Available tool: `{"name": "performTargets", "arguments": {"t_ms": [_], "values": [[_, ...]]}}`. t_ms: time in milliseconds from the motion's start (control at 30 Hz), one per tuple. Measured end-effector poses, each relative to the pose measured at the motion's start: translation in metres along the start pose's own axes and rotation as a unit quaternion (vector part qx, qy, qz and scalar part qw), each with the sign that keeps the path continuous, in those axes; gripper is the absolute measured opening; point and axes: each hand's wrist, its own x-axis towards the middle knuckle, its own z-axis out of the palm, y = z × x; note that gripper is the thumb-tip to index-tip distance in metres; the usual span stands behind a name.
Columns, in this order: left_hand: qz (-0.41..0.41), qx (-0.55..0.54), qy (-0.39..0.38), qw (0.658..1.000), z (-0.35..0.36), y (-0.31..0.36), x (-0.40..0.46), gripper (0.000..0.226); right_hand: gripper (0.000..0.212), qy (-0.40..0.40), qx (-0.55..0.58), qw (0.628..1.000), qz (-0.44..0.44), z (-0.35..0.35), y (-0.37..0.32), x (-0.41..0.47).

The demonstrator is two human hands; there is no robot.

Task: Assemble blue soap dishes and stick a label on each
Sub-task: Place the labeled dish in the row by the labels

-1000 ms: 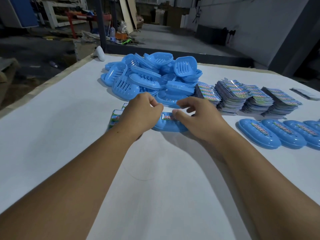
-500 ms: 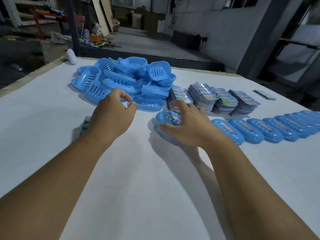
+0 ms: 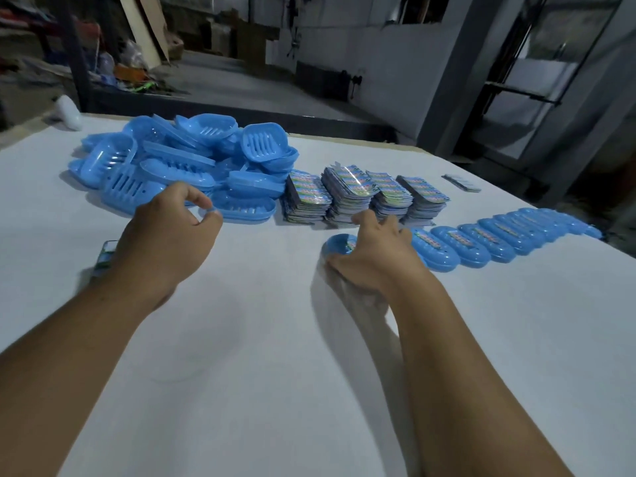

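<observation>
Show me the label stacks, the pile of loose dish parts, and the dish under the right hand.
label stacks (image 3: pixel 347 187), head view, top of second stack.
loose dish parts (image 3: pixel 265 144), head view, slotted tray.
dish (image 3: pixel 339 243), head view, left end.

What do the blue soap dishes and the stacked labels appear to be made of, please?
The soap dishes look like moulded plastic, slightly translucent and glossy: light glints off their rims and slotted bases. The labels look like thin printed card or film with a shiny, possibly foil finish, judging by the rainbow glare; which exactly is unclear. The table seems covered in matte white sheet.

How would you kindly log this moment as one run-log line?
right hand: grips labelled soap dish, beside finished row | left hand: holds nothing, near loose dish pile | label stacks: untouched
</observation>
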Motion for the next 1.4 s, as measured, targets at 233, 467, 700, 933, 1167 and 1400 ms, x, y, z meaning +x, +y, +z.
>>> {"name": "performTargets", "arguments": {"t_ms": [233, 467, 700, 933, 1167, 1400], "values": [[0.016, 0.001, -0.004, 1.0, 0.002, 0.0, -0.002, 0.011, 0.064, 0.015, 0.028, 0.998, 0.048, -0.006, 0.016, 0.009], [0.024, 0.013, -0.012, 1.0, 0.003, -0.004, 0.002, 0.01, 0.063, 0.032, 0.051, 0.993, 0.102, -0.014, 0.037, 0.018], [0.022, 0.022, -0.009, 0.999, 0.005, -0.01, 0.005, 0.009, 0.056, 0.062, 0.09, 0.993, 0.052, -0.012, 0.024, 0.02], [0.004, 0.052, -0.011, 0.999, 0.002, -0.018, 0.009, 0.015, 0.013, 0.029, 0.116, 0.984, -0.136, -0.006, -0.033, 0.023], [-0.019, 0.099, -0.005, 0.995, -0.01, -0.028, 0.017, 0.013, 0.025, -0.026, 0.039, 0.974, -0.222, 0.022, -0.089, 0.035], [-0.054, 0.178, 0.061, 0.981, -0.04, -0.047, 0.029, 0.013, 0.037, 0.049, 0.061, 0.966, -0.248, 0.046, -0.097, 0.043]]}}
